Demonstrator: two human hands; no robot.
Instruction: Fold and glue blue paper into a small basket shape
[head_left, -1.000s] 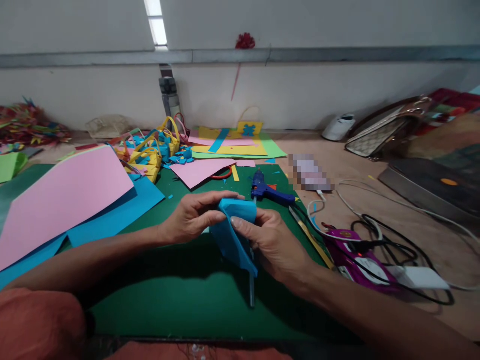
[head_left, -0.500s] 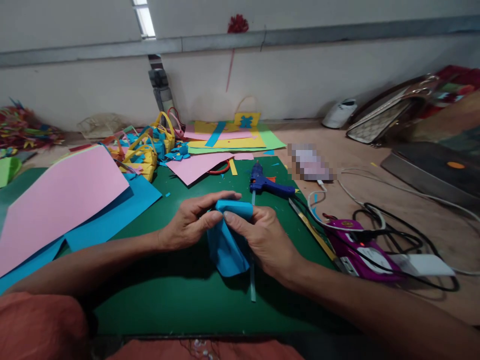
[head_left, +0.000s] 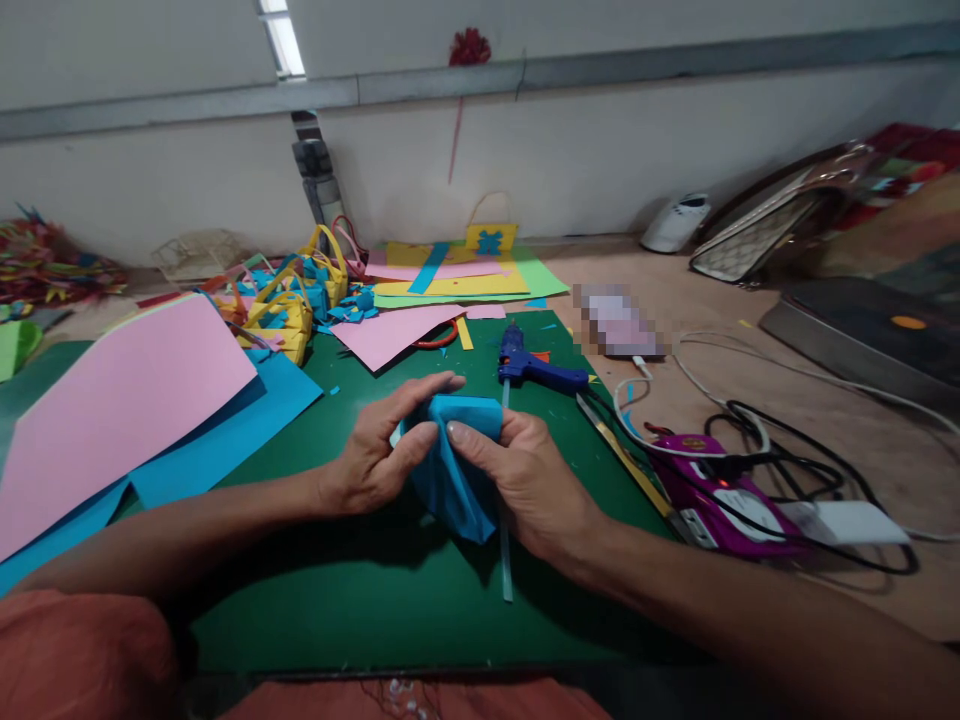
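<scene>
Between my two hands is a folded piece of blue paper [head_left: 454, 490], held above the green mat [head_left: 337, 610]. My left hand [head_left: 382, 445] grips its left side, thumb in front and fingers behind. On the right side, my right hand [head_left: 532, 475] pinches the paper with the thumb across its front; most of those fingers are hidden. Just beyond the hands lies a blue glue gun [head_left: 544, 370], its clear glue stick [head_left: 506, 575] stretching back past my right hand.
Pink sheets [head_left: 142, 400] over blue sheets [head_left: 240, 430] lie left. Small paper baskets [head_left: 289, 305] and red-handled scissors [head_left: 442, 337] are behind. To the right are a cutter knife [head_left: 622, 450], a purple power strip [head_left: 727, 500] with tangled cables and a phone [head_left: 621, 322].
The blue paper has bent and opened more at its upper left, where my left fingers have shifted. My right hand keeps its pinch almost unmoved.
</scene>
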